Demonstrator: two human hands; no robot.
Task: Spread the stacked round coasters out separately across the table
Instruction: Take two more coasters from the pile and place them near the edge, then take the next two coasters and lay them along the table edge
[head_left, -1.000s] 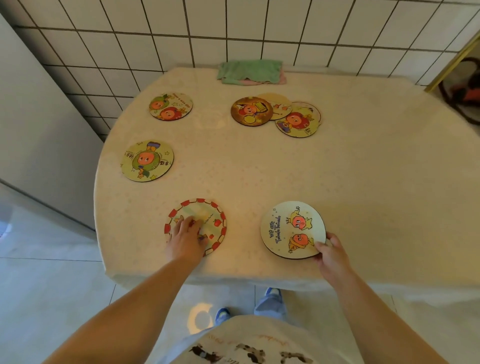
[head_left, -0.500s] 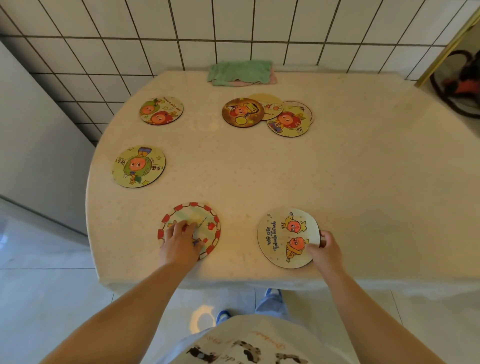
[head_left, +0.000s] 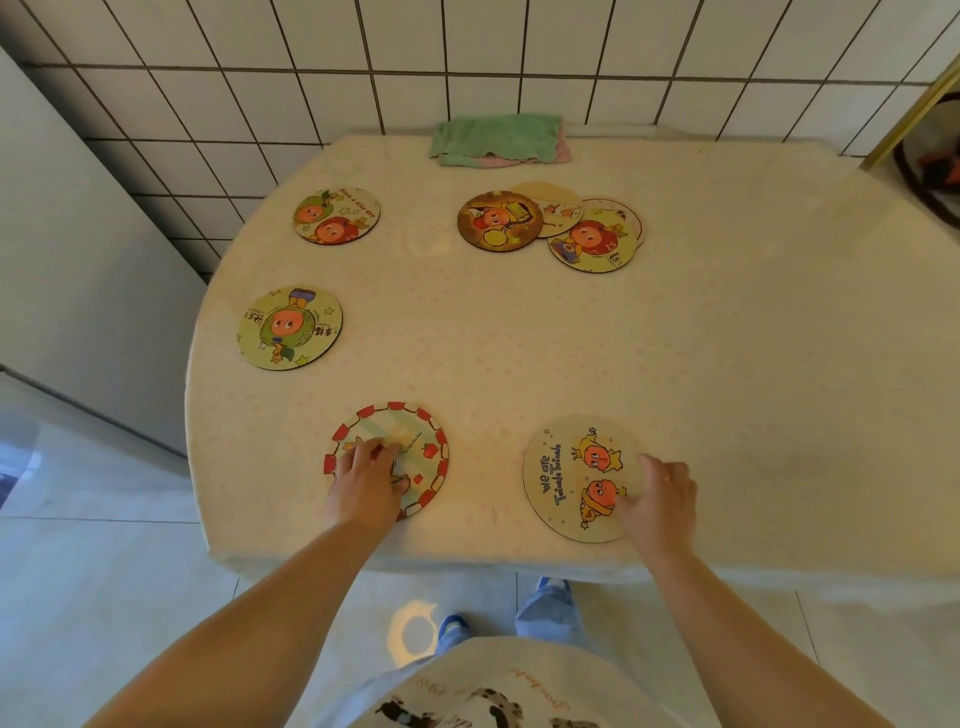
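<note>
Several round cartoon coasters lie on a cream table (head_left: 727, 338). My left hand (head_left: 366, 480) rests flat, fingers apart, on a red-rimmed coaster (head_left: 415, 436) near the front edge. My right hand (head_left: 657, 501) pinches the right edge of a cream "we are Twinkle Twinkle" coaster (head_left: 566, 478), thumb on top. A green-figure coaster (head_left: 289, 327) and a "Have a nice day" coaster (head_left: 336, 215) lie apart on the left. At the back a brown coaster (head_left: 498, 221), a tan coaster (head_left: 556, 200) and a yellow coaster (head_left: 595, 244) overlap in a loose pile.
A folded green cloth (head_left: 493, 137) lies at the table's back edge against the tiled wall. A grey cabinet side (head_left: 78, 234) stands left of the table. The table's front edge runs just below both hands.
My right hand has slid further onto the cream coaster, which has settled flat on the table. My left hand stays on the red-rimmed coaster. The view has shifted slightly.
</note>
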